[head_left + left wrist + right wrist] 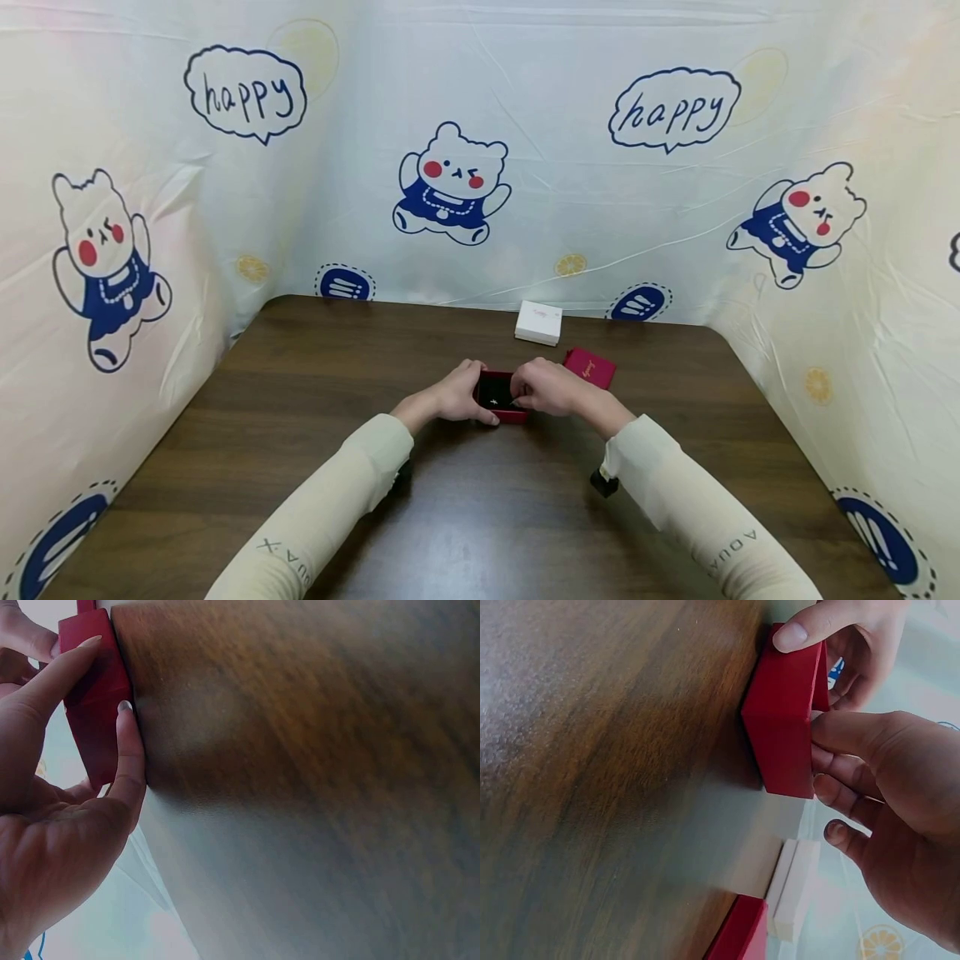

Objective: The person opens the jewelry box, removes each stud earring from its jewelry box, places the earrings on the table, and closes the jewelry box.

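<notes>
An uncovered red jewelry box [512,416] with a black lining [491,388] stands on the table. On the lining glints a small silvery piece of jewelry [494,402]. My left hand [459,393] grips the box from its left, thumb on the front wall and fingers round the side. The bent fingers of my right hand [547,387] reach into the box at its right end. In the right wrist view that hand's thumb [855,733] is at the rim, and the wall hides the fingertips, so I cannot tell what they hold.
A red lid [590,367] with gold lettering lies just right of and behind the box. Farther back sits a small white box [538,322]. The brown wooden table [330,358] is enclosed at the back and sides by a printed cloth [555,200].
</notes>
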Demonstrator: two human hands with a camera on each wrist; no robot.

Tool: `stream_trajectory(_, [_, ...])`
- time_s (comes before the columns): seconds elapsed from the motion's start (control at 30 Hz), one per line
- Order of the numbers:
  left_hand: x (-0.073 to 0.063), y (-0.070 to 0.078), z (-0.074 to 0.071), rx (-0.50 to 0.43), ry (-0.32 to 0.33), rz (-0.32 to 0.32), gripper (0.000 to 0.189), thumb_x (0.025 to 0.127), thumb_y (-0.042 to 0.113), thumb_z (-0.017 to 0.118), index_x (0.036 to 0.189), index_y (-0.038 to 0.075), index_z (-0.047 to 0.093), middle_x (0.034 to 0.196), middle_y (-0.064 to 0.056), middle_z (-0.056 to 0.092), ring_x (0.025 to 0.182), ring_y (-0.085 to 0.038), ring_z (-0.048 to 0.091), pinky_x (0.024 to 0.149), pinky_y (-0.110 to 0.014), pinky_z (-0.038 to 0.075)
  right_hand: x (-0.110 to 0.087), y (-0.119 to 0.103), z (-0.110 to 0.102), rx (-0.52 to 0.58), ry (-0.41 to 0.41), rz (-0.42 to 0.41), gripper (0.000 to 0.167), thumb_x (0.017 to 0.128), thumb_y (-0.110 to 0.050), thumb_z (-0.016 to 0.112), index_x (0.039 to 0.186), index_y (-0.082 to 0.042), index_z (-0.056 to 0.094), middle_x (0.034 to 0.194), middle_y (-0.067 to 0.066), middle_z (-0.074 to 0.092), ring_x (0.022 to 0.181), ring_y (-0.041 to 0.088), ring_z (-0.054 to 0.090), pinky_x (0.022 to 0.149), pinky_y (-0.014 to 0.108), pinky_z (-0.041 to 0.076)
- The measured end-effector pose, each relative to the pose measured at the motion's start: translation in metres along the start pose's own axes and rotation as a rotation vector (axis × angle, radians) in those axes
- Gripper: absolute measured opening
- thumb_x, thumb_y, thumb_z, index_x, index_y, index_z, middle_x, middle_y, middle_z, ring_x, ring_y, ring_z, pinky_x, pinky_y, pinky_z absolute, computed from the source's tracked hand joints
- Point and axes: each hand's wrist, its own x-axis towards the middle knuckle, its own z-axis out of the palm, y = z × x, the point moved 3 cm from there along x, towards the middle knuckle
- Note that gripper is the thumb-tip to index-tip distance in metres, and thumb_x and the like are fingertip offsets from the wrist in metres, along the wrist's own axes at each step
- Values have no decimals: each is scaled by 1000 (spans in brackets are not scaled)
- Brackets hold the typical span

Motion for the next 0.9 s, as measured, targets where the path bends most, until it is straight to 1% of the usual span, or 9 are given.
stream_trajectory(0.3, [0, 0, -1, -5, 5, 9, 79, 77, 30, 92, 133, -2, 47, 125, -16, 48, 109, -25, 52, 100, -41, 46, -3, -1, -4, 12, 3, 24, 5, 92, -16, 78, 97, -14, 78, 91, -2, 71, 79, 12, 60, 78, 29, 55])
stream_trajectory(0.6, [0, -1, -1, 1, 2, 9, 78, 77, 30, 92, 133, -1, 47, 125, -15, 48, 109, -25, 52, 101, -41, 46, -9, -6, -9, -22, 22, -10, 3, 93, -15, 76, 96, -14, 77, 92, -2, 70, 80, 12, 59, 78, 29, 54])
stream_trajectory(0.9, [0, -1, -1, -1, 1, 10, 78, 77, 30, 92, 132, -1, 47, 124, -15, 49, 108, -25, 52, 100, -41, 46, -15, -13, -12, -37, 44, -47, 6, 92, -17, 78, 94, -12, 76, 90, -3, 68, 80, 12, 58, 76, 29, 53])
